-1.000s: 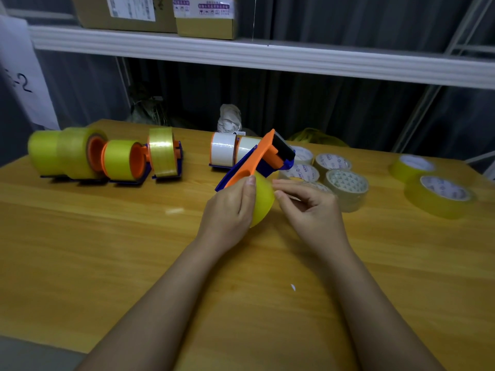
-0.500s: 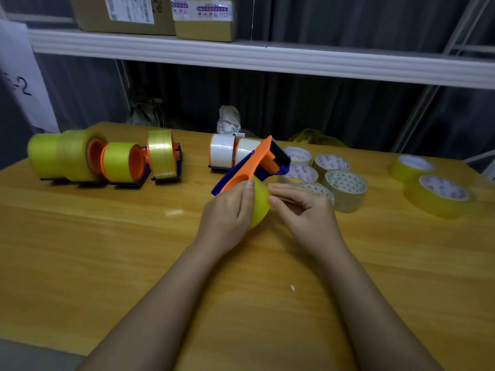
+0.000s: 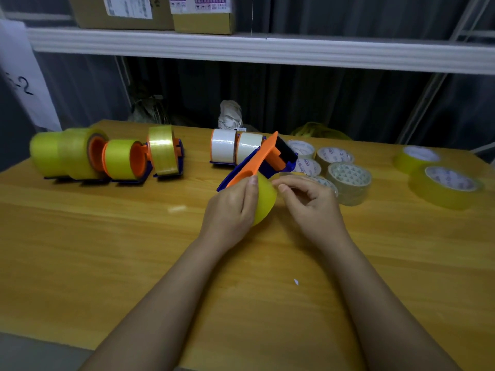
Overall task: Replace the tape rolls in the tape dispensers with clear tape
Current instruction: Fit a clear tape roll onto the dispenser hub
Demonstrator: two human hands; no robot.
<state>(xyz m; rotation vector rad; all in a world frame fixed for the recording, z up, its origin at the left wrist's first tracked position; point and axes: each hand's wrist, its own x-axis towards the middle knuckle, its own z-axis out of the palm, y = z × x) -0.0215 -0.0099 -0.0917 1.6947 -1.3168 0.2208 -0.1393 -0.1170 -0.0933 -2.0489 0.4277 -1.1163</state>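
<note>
holding the orange and blue dispenser [image 3: 263,163] tilted above the desk [image 3: 107,250], the left hand [image 3: 230,210] wraps round its yellow roll [image 3: 265,202]. the right hand [image 3: 310,202], fingers loosely curled at the roll's edge, seems to hold nothing. a firm left grip should let that roll slide off; clear rolls [image 3: 348,178] wait just beside.
</note>
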